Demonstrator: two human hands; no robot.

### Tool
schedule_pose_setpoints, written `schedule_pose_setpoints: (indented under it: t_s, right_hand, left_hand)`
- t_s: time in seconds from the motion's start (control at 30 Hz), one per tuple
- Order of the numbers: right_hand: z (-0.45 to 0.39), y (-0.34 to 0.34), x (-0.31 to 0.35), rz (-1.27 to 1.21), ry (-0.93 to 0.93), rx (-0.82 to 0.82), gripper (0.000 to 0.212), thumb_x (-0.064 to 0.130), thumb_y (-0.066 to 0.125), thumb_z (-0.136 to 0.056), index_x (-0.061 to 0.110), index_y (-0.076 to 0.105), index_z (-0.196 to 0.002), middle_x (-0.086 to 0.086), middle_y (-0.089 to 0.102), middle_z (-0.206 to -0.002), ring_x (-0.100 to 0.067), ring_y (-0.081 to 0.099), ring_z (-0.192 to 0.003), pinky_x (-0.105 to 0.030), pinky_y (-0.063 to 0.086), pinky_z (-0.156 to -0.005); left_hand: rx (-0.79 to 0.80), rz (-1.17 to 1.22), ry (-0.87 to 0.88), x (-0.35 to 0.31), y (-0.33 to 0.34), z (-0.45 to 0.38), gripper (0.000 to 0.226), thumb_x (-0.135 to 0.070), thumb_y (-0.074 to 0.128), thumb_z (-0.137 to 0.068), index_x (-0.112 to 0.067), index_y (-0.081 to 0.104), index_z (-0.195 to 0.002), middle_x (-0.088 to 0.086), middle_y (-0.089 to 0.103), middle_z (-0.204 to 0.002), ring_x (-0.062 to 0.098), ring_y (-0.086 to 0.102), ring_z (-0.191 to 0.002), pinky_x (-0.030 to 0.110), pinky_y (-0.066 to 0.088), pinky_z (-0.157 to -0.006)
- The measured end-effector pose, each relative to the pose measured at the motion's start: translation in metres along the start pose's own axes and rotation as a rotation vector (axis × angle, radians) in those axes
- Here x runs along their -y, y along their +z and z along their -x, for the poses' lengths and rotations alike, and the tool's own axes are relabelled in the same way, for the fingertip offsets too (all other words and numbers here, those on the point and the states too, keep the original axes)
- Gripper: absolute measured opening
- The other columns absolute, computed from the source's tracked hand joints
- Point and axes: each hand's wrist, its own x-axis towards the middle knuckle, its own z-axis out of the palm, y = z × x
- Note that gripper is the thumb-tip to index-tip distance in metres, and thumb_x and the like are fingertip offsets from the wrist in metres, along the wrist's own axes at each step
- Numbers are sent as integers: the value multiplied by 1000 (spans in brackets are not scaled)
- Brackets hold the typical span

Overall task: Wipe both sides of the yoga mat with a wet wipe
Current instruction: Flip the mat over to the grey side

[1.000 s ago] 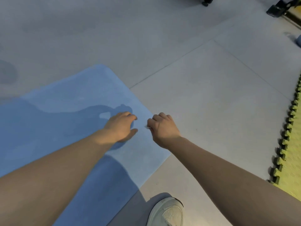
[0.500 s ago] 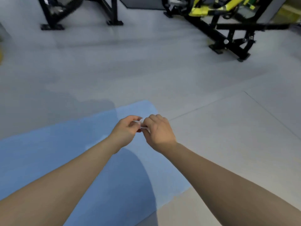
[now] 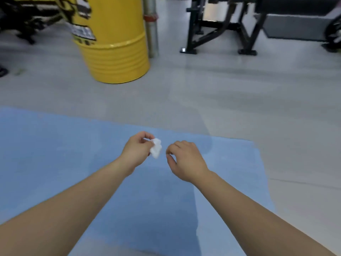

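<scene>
1. Yoga mat (image 3: 64, 163) lies flat & unrolled on the grey floor (image 3: 221, 100), blue side up, right under both arms.
2. Left hand (image 3: 137, 151) pinches a bunched white wet wipe (image 3: 156, 150) betw. thumb & fingertips, held above the mat, not touching it.
3. Right hand (image 3: 186, 160) just beside the wipe, fingers loosely curled, holding nothing; small gap betw. it and the wipe.
4. Progress, as a judgement: early or mid-task. Wipe is up in the air & wadded, so no wiping stroke is under way. No clear wet streaks on the mat; can't tell if the top side is done. Flip + other side prob. still left.
5. Vs. 0.5 s ago: hands were together, both working the wipe; now they've parted and only the left has it.
6. View has also tilted up: yellow drum (image 3: 114, 52) & black gym frame (image 3: 221, 34) now show beyond the mat.
</scene>
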Motion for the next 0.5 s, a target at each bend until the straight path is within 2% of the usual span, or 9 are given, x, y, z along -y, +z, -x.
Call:
schedule_pose_setpoints:
  t_s: [0.07,0.17,0.23,0.37,0.43,0.5]
  right_hand:
    - [-20,1,23,1,-60,86,17,28,46,-91,21,61,-95,3,61,-87,-23,55,-84,-38,41,-80]
    - [-43,9,51,-4,-123,159,16,27,46,-91,22,60,-96,3,62,-89,-24,56,-86,-39,42,-81]
    - [-55,20,66,7,-149,183,16,26,46,-91,22,60,-96,2,63,-90,-25,57,-88,-38,43,-81]
    - [-74,66,94,70,-164,206,17,27,45,-91,22,61,-96,2,63,-91,-24,55,-89,-39,42,-83]
    - [-80,96,107,114,-146,203,17,27,45,-92,22,61,-96,3,62,-89,-24,54,-88,-38,40,-82]
    - [-89,127,123,146,-117,216,17,28,46,-92,22,61,-97,4,62,-90,-23,54,-90,-36,39,-81]
  left_hand:
    - [-51,-98,-2,-1,-28,7,1,-23,68,-86,-22,68,-85,-3,68,-73,19,62,-70,37,54,-73]
    - [-77,-286,-19,4,-60,9,14,-16,57,-88,-20,70,-86,1,67,-74,17,56,-64,24,41,-56]
    - [-83,-382,-24,13,-80,5,21,-11,51,-89,-15,71,-88,2,67,-75,19,55,-65,24,39,-55]
    - [-99,-493,-2,59,-123,-16,29,-11,42,-93,-10,70,-84,5,66,-82,28,59,-73,30,45,-62]
    - [-70,-577,16,85,-148,-33,29,-16,42,-95,-6,65,-81,9,64,-85,30,59,-79,35,46,-66]
    - [-72,-650,60,108,-182,-49,32,-29,46,-97,-10,54,-72,6,57,-78,28,54,-77,35,42,-62]
